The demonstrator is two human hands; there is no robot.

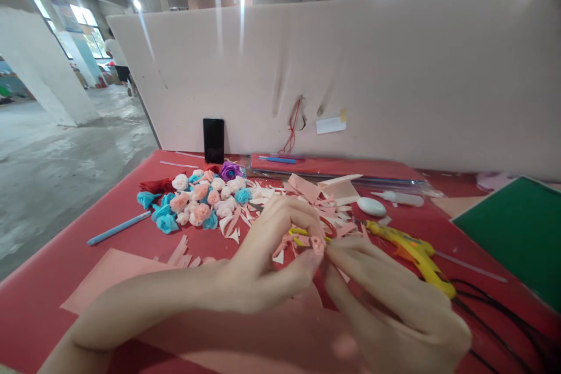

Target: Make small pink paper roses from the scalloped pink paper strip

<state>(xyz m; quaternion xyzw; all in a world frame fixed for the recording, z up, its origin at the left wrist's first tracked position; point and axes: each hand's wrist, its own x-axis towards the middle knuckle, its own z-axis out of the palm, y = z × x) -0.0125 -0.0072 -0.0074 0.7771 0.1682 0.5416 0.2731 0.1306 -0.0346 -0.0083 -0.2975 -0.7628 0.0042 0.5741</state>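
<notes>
A small pink paper rose [316, 245], partly rolled, is pinched between the thumb and fingertips of my left hand [272, 257]. From the right, the fingertips of my right hand [390, 298] close on the edge of the same rose; its far side is hidden by the fingers. Scissors with yellow and red handles [298, 232] lie just behind it among pink and white paper scraps [267, 193]. Below my forearms spread sheets of pink crepe paper [245, 336].
Finished paper roses [199, 204] are heaped at the left, with a blue pen [118, 228] beside them. A phone [214, 140] leans on the white partition [394, 70]. To the right lie a yellow glue gun [412, 251], its cables and a green board [517, 239].
</notes>
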